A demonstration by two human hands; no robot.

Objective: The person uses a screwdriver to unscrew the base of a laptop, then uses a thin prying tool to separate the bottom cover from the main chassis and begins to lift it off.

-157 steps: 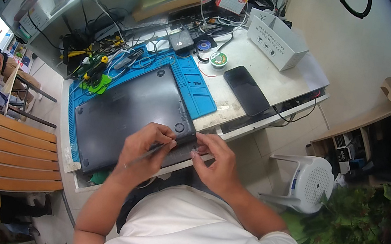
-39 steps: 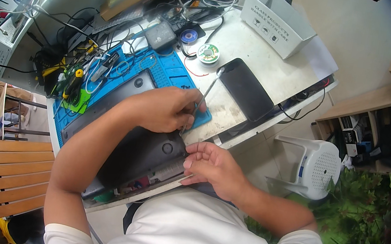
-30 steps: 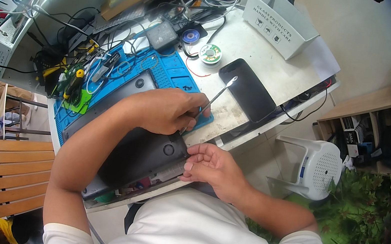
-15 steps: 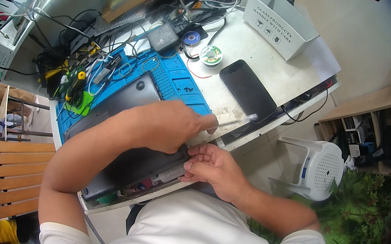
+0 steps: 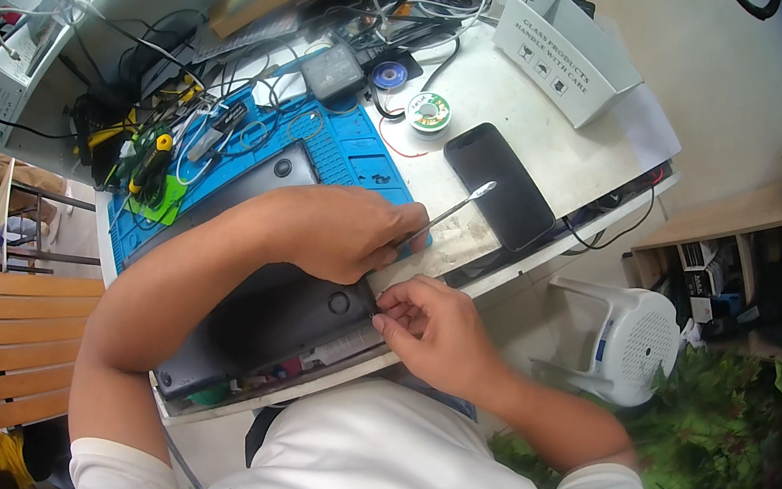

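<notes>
A dark grey laptop (image 5: 263,322) lies underside up on the bench, with round feet at its corners. My left hand (image 5: 342,232) is over its right part, fingers closed round a slim metal pry tool (image 5: 457,209). The tool's flattened end points away to the upper right, in front of the phone; its other end is hidden by the hand. My right hand (image 5: 434,327) is at the laptop's near right corner, thumb and forefinger closed on that edge. Whether something small is pinched there too, I cannot tell.
Under the laptop lies a blue repair mat (image 5: 354,153). Beyond are a black phone (image 5: 501,185), a solder spool (image 5: 428,113), a grey power adapter (image 5: 332,74) and a white box (image 5: 565,63). Tools and tangled cables (image 5: 155,164) crowd the left. A white stool (image 5: 634,342) stands right.
My left hand has lifted off the laptop's corner and moved slightly away, swinging the tool's end upward. A round foot there now shows. My right hand stays at the corner, its fingers shifted a little.
</notes>
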